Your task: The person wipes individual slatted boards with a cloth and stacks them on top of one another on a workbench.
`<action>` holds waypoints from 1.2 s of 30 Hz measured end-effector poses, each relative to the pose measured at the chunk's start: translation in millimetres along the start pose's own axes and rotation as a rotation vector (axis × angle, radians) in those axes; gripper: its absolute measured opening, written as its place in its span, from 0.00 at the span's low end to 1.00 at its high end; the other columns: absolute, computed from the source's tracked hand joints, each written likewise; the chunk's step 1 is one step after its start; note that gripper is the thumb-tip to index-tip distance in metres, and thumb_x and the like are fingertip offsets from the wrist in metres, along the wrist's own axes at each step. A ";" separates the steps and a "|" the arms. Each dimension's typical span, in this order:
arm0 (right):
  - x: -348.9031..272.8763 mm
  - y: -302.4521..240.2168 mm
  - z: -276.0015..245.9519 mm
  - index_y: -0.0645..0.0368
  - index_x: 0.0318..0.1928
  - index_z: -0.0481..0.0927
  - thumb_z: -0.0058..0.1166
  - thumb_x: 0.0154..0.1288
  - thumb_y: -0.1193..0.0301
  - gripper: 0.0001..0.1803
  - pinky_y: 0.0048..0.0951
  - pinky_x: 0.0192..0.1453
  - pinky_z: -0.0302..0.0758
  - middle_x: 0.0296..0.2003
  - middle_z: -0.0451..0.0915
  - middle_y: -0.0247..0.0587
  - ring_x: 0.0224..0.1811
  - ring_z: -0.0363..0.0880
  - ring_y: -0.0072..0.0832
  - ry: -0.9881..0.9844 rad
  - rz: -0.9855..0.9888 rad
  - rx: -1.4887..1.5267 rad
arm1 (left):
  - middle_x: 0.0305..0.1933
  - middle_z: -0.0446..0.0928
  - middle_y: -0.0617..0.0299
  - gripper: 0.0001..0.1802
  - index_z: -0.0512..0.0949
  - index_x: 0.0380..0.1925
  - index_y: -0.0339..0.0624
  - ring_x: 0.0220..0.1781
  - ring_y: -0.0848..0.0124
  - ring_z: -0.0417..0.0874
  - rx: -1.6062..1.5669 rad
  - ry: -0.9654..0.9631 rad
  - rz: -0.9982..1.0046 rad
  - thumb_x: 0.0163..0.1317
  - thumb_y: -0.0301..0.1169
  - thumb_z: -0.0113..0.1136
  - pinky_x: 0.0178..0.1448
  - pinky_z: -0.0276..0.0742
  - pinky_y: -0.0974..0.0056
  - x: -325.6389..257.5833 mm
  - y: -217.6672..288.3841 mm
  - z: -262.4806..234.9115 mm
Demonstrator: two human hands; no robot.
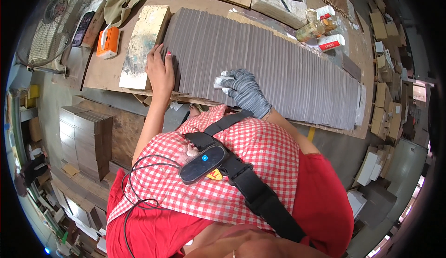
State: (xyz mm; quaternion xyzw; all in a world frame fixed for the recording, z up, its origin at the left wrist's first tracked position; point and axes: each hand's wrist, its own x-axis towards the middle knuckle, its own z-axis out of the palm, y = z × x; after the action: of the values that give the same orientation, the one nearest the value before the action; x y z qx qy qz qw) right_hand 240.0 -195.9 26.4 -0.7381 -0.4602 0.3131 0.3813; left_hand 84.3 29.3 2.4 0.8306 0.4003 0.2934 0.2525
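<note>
Across the upper middle of the frame, the row of grey strips (278,72) lies beside a stained block (145,44), where the left hand (160,71) rests, fingers slightly spread. The gloved right hand (245,90) curls over the row, its grip unclear to me. This looks like steadying; the next move calls for even pressure.

Even, moderately bright light covered the long row of thin grey-brown sheets (260,58) and cast only soft shadows. The paint-stained, pale rectangular block (145,42) displayed a bright top face and a darker right side. Pale glare whitened the left face of the tall stack of brown cardboard (86,137). A small bluish-white light spot (47,250) flared at lower left. Straight edges bowed toward a black rim; detail was sharp centrally, softer peripherally.
</note>
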 end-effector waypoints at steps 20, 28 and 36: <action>111.0 10.2 -46.7 0.55 0.43 0.87 0.62 0.57 0.73 0.12 0.37 0.61 0.73 0.44 0.83 0.45 0.50 0.79 0.40 0.132 -0.344 -0.381 | 0.61 0.69 0.45 0.19 0.73 0.56 0.36 0.62 0.49 0.70 -0.045 0.053 -0.046 0.69 0.34 0.49 0.66 0.63 0.51 -1.6 11.9 -3.1; 210.1 45.1 -90.9 0.55 0.43 0.87 0.64 0.57 0.69 0.12 0.37 0.59 0.74 0.44 0.82 0.48 0.49 0.79 0.41 0.256 -0.257 -0.465 | 0.59 0.70 0.44 0.17 0.74 0.55 0.34 0.61 0.49 0.71 -0.073 0.100 -0.009 0.70 0.31 0.48 0.65 0.65 0.53 -0.7 14.3 -3.9; 227.2 37.6 -65.3 0.56 0.44 0.86 0.63 0.60 0.61 0.16 0.37 0.55 0.76 0.43 0.82 0.48 0.44 0.81 0.42 0.181 -0.321 -0.273 | 0.58 0.70 0.46 0.17 0.73 0.54 0.34 0.61 0.51 0.71 -0.191 0.109 -0.050 0.71 0.31 0.45 0.66 0.65 0.55 -1.6 10.5 -3.6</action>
State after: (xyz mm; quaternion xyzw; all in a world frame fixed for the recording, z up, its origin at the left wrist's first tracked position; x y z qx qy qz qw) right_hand 396.0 -16.0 2.6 -0.7250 -0.5740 0.1158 0.3626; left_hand 86.5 22.8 11.3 0.7753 0.4043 0.3685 0.3157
